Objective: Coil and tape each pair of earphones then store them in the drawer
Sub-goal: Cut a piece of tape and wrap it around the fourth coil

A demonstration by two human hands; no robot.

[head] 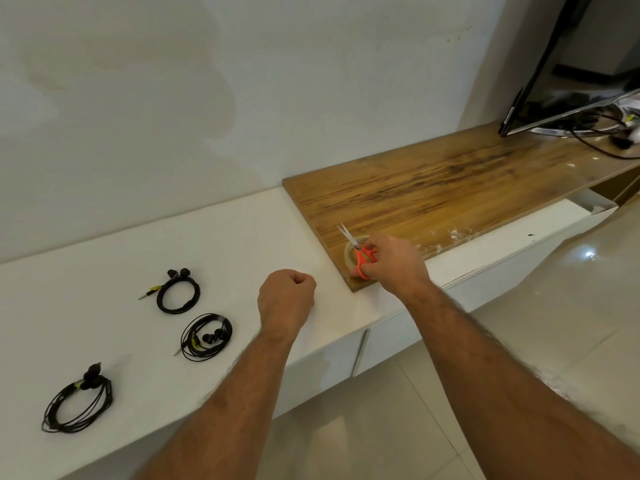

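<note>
Three coiled pairs of black earphones lie on the white counter: one at the far left front, one in the middle, one further back. My right hand grips orange-handled scissors, blades pointing up and left, over a clear tape roll on the corner of the wooden top. My left hand hovers over the counter as a fist, and nothing shows in it. White drawer fronts sit below the counter edge.
A wooden top runs to the right, with bits of clear tape stuck near its front edge. A tilted dark screen and tangled cables stand at the far right. A white wall rises behind; tiled floor lies below.
</note>
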